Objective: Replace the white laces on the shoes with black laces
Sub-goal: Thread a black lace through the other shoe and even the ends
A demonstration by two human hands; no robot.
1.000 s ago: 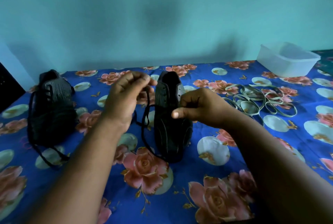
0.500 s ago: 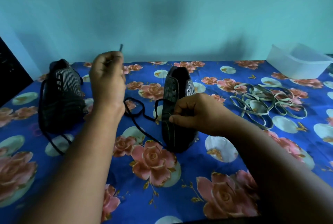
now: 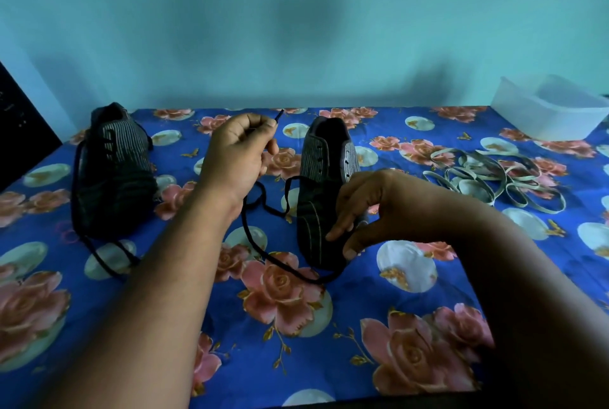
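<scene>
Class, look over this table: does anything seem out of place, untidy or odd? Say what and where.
Only mild untidiness. The removed white laces lie in a loose tangle on the tablecloth, beside the empty plastic tub rather than in it. A black lace trails loose from the left shoe. Nothing looks damaged or spilled.

We saw a blue cloth (image 3: 184, 316) with pink roses and pale round spots on the desk. Both shoes (image 3: 113, 171) (image 3: 324, 158) were dark with thin light stripes. The lace (image 3: 283, 268) was black, the loose laces (image 3: 487, 178) whitish, the box (image 3: 547, 112) translucent white, the wall (image 3: 296, 13) turquoise.
</scene>
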